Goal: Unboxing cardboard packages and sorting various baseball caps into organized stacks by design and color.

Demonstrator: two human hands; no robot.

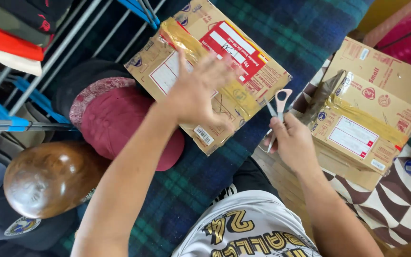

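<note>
Across the dark plaid blanket (pixel 281 43) that covers most of the surface lies a flat cardboard parcel (pixel 243 83), sealed with a band of yellowish tape (pixel 193 47) running from about 10 o'clock to 4 o'clock over its top; lying flat like this, the taped seam faces upward and is easy to reach. A second cardboard parcel (pixel 365 133), also taped, rests at 3 o'clock on an opened box flap over a brown-and-white patterned mat (pixel 400 204), well apart from the first. At 9 o'clock a dark red cap (pixel 120 128) sits beside a round brown wooden form (pixel 48 178), under a grey drying rack (pixel 29 90). The left hand (pixel 193 93) is spread wide, fingers apart and blurred, palm down over the first parcel; I cannot tell whether it touches the cardboard. The right hand (pixel 293 143) is closed around small scissors (pixel 277 112) with pale pink handles, held near the parcel's 4 o'clock corner, forearm coming up from 5 o'clock.
</note>
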